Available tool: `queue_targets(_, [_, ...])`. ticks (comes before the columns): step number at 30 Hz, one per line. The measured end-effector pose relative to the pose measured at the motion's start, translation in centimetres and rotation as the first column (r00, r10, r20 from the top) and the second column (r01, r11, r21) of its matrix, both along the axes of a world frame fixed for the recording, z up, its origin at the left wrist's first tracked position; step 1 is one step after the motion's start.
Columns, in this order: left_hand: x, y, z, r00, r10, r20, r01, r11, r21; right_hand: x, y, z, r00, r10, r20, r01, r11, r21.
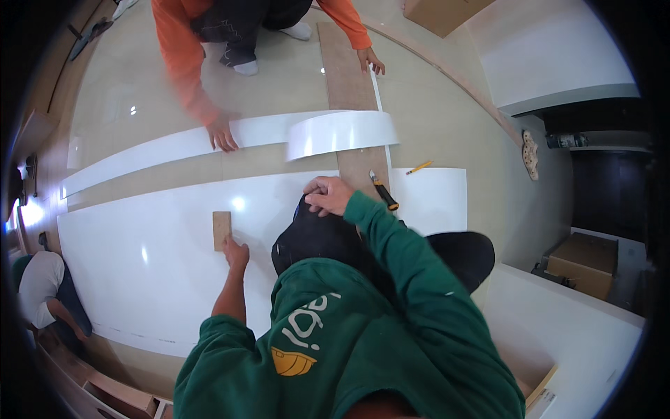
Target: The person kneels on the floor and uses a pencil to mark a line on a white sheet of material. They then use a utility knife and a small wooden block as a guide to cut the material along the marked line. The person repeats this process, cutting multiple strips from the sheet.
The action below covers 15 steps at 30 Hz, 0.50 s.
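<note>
Pinching a brown block [221, 227] with left hand [237, 254], right hand [331, 195] loosely cupped at knee [299, 234]

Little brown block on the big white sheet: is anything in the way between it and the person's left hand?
Nothing that I can see. The left hand touches the brown block at its near right corner, with no gap showing there. The right hand is off to the side, at the dark knee.

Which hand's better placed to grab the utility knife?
Probably the right hand: it's nearer the utility knife and looks empty, while the left hand is on the brown block.
</note>
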State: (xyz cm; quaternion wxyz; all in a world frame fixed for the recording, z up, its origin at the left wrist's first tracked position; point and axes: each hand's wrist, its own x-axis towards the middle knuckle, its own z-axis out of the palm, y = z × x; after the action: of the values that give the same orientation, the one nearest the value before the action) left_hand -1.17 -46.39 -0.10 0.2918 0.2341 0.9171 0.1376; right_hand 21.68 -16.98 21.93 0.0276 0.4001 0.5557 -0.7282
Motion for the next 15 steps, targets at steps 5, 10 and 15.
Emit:
queue_targets(5, [2.9, 0.3, 3.5, 0.975, 0.058, 0.215, -0.106, 0.97, 0.221, 5.8, 12.9, 3.9, 0.509, 0.37, 0.777, -0.845, 0.387, 0.369])
queue_targets(10, [3.2, 8.7, 9.2, 0.97, 0.045, 0.237, -0.146, 0.893, 0.426, 13.8, 20.8, 8.7, 0.717, -0.132, 0.685, -0.616, 0.34, 0.711])
queue_targets(15, [4.3, 19.1, 12.3, 0.928, 0.033, 0.372, -0.234, 0.827, 0.511, 18.3, 21.7, -3.0, 0.772, 0.05, 0.634, -0.581, 0.461, 0.671])
